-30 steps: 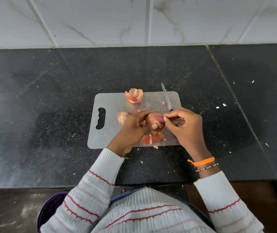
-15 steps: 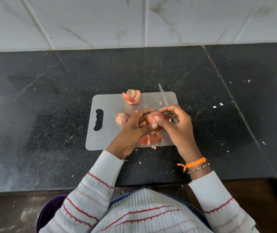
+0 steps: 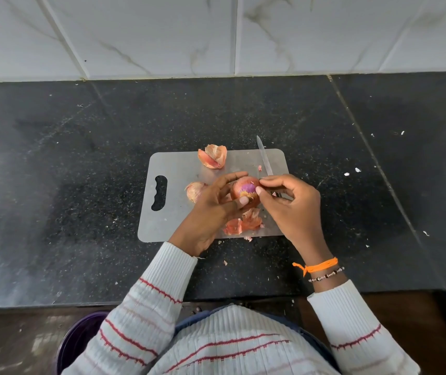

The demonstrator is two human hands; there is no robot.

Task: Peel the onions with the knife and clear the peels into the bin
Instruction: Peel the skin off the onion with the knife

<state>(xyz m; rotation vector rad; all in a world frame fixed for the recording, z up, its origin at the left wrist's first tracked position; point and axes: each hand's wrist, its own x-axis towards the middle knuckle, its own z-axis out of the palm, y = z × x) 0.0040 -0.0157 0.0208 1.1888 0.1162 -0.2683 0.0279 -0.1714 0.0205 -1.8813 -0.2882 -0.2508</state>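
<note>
My left hand (image 3: pixel 211 212) grips a partly peeled onion (image 3: pixel 245 190) over the grey cutting board (image 3: pixel 178 171); a purple patch shows where skin is off. The thumb and forefinger of my right hand (image 3: pixel 289 207) pinch the skin at the onion's right side. The knife (image 3: pixel 264 157) points away from me, blade on the board, handle hidden under my right hand; whether that hand holds it I cannot tell. A second onion (image 3: pixel 195 190) sits left of my left hand. Peels lie at the board's far edge (image 3: pixel 212 156) and near edge (image 3: pixel 243 224).
The board lies on a black stone counter (image 3: pixel 67 185) speckled with small scraps. White marble tiles (image 3: pixel 162 36) form the wall behind. A purple bin (image 3: pixel 81 339) stands on the floor below the counter's front edge, at my left.
My left hand has turned the onion, so its purple patch and root end face me again. My right fingers shifted from the onion's top to its right side. The knife has not moved.
</note>
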